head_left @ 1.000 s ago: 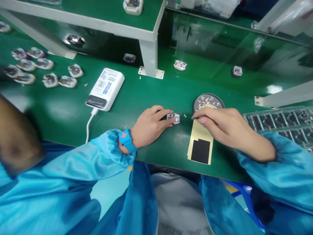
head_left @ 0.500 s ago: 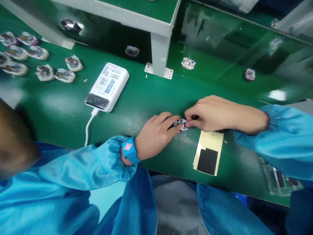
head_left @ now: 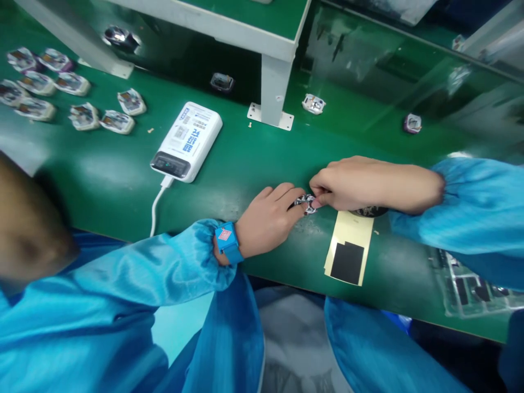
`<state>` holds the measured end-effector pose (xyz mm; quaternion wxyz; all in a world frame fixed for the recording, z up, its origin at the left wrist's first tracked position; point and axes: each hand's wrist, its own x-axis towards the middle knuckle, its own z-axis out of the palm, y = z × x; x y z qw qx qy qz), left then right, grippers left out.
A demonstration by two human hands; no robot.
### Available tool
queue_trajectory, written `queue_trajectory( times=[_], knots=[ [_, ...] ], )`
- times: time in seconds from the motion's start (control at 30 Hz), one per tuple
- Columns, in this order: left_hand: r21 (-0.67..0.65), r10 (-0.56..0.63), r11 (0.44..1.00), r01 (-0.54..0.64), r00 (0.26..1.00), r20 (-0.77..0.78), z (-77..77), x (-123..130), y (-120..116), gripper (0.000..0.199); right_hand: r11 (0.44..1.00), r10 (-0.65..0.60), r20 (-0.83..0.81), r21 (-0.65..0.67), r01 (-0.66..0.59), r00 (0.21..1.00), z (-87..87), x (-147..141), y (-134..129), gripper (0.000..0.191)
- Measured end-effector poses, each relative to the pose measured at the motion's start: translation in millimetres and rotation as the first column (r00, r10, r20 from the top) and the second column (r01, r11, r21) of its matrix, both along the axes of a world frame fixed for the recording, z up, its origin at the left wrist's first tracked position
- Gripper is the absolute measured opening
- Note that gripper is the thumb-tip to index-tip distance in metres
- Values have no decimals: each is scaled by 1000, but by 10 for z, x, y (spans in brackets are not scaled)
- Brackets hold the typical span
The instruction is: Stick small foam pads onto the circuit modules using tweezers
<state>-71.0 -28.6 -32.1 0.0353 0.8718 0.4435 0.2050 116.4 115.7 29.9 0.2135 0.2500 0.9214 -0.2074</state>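
Between both hands [head_left: 266, 221] [head_left: 368, 185], seemingly a module [head_left: 307, 204]

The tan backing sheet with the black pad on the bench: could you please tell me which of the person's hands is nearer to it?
The right hand is nearer, just beyond the far end of the sheet. The left hand lies farther off, to the sheet's left. Both hands meet at the small electronic part.

One head-worn view, facing forward and down, close above the left hand [head_left: 266, 224], right hand [head_left: 368, 185] and green workbench [head_left: 229, 164].
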Motion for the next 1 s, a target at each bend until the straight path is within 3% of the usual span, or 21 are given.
queue_trajectory(
  times=[0.13, 0.23, 0.53, 0.73, 0.83, 1.0],
  knots=[
    [8, 9, 1000, -9, 999, 38, -14, -19, 10, 25, 998, 6, -5, -57, -7, 1000, 145, 43, -22, 26],
    [-28, 28, 999, -26, 998, 58, -4, -19, 4, 26, 1000, -27, -8, -13, 27, 1000, 189, 65, -41, 29],
    [-66, 38, 997, -35, 999, 33, 46, -4, -32, 30, 993, -15, 3, 117, 14, 1000, 100, 46, -111, 34],
    [-66, 9, 998, -9, 1000, 3, 54, 11, -16, 31, 979, -13, -143, 200, 42, 990, 6, 15, -163, 38],
    [-54, 7, 999, -7, 1000, -9, 63, 28, -8, 31, 966, -53, -192, 239, 99, 980, -60, 21, -193, 38],
    [-16, 19, 1000, -19, 999, -32, 74, 61, -13, 30, 964, -181, -180, 164, 211, 967, -72, -27, -268, 42]
  ],
)
